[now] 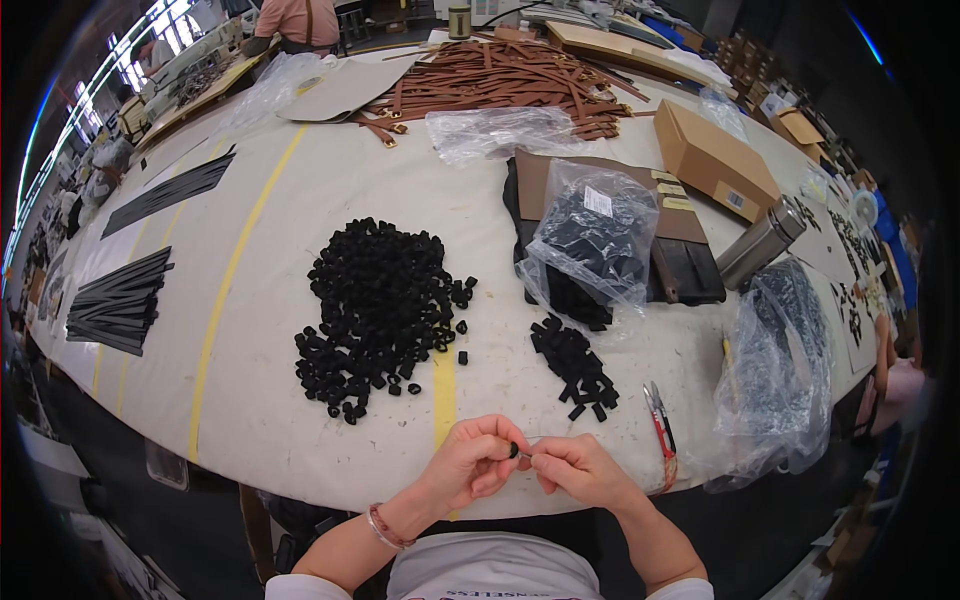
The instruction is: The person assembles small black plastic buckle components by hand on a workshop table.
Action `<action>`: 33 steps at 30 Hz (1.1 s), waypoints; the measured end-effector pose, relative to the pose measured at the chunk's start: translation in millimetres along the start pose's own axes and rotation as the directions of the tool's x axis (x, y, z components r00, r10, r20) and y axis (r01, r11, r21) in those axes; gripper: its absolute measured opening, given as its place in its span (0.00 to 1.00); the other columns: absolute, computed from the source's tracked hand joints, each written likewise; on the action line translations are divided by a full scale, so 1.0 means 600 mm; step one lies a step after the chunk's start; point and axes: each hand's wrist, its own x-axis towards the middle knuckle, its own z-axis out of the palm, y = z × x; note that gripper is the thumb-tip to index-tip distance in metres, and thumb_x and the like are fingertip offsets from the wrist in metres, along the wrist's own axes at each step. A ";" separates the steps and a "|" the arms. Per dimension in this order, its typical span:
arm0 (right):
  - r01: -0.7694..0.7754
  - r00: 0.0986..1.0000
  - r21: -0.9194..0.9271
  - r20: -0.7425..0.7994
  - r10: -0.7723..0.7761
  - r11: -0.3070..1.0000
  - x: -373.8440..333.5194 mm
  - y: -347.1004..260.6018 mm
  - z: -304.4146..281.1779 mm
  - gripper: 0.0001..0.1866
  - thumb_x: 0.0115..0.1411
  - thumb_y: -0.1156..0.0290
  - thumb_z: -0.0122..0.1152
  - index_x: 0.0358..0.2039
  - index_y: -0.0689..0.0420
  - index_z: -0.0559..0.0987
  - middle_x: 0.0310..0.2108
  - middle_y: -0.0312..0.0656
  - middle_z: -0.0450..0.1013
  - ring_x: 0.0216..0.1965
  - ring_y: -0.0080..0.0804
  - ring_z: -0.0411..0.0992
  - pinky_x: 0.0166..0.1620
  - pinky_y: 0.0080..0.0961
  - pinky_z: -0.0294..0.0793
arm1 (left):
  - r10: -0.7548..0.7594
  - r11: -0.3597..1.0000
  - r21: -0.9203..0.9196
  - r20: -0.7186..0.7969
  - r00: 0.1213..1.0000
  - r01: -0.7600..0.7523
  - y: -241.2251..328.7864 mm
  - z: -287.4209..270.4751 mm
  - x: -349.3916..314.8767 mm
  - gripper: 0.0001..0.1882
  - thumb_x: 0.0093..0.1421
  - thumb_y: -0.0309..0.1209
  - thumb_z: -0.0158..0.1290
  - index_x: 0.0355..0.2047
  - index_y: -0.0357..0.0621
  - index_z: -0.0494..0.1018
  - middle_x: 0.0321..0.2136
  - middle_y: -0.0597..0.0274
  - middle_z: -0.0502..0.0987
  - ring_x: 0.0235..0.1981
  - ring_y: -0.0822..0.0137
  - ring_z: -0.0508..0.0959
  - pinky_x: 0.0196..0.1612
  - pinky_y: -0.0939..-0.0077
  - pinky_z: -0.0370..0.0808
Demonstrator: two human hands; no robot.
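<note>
At the table's near edge my left hand [468, 465] pinches a small black loop [514, 450] between thumb and fingers. Close beside it, my right hand [580, 470] has thumb and forefinger pressed together on a thin, light-coloured strand or pin, too fine to tell which, that reaches the loop. Ahead and to the left lies a big heap of small black loops [375, 300], a few of them scattered at its edges. A smaller pile of short black pieces [575, 368] lies ahead of my right hand. Thread snips with red handles [660, 425] rest to its right.
A clear bag of black pieces [600, 225] sits on brown and black sheets. A steel flask [765, 242], a cardboard box [715, 160] and a plastic bag [775, 370] line the right side. Brown straps [500, 85] pile at the back; dark strips [120, 300] lie left.
</note>
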 end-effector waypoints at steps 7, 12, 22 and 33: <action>0.002 1.000 0.068 -0.028 0.000 0.998 0.003 0.011 0.006 0.10 0.56 0.70 0.47 0.27 0.61 0.75 0.11 0.31 0.64 0.14 0.13 0.60 0.17 0.13 0.56 | -0.026 0.998 -0.049 -0.009 1.000 0.025 -0.002 -0.001 0.004 0.08 0.47 0.20 0.40 0.27 0.35 0.67 0.12 0.59 0.68 0.03 0.79 0.56 0.07 0.88 0.53; 0.062 0.998 -0.007 0.030 -0.062 0.998 0.005 0.001 0.002 0.09 0.55 0.71 0.47 0.26 0.61 0.74 0.10 0.32 0.63 0.13 0.14 0.58 0.17 0.13 0.56 | -0.021 0.999 -0.042 -0.012 1.000 0.021 -0.005 -0.007 0.003 0.08 0.47 0.19 0.39 0.27 0.34 0.67 0.12 0.58 0.68 0.03 0.80 0.55 0.06 0.88 0.53; 0.106 0.988 -0.052 0.122 -0.099 0.993 0.008 0.011 -0.009 0.08 0.55 0.70 0.48 0.26 0.60 0.74 0.10 0.34 0.59 0.12 0.17 0.55 0.17 0.17 0.55 | -0.168 0.986 -0.006 0.007 0.986 0.168 0.003 -0.006 0.004 0.07 0.48 0.19 0.39 0.26 0.34 0.67 0.13 0.58 0.68 0.03 0.80 0.56 0.06 0.89 0.53; 0.184 0.966 -0.398 -0.095 -0.240 0.899 0.010 0.005 0.012 0.06 0.52 0.71 0.51 0.28 0.57 0.75 0.13 0.43 0.67 0.14 0.33 0.66 0.18 0.23 0.62 | 0.160 0.927 0.358 -0.110 0.981 -0.111 -0.013 -0.002 -0.003 0.07 0.50 0.17 0.40 0.28 0.35 0.67 0.15 0.60 0.70 0.08 0.80 0.62 0.10 0.89 0.58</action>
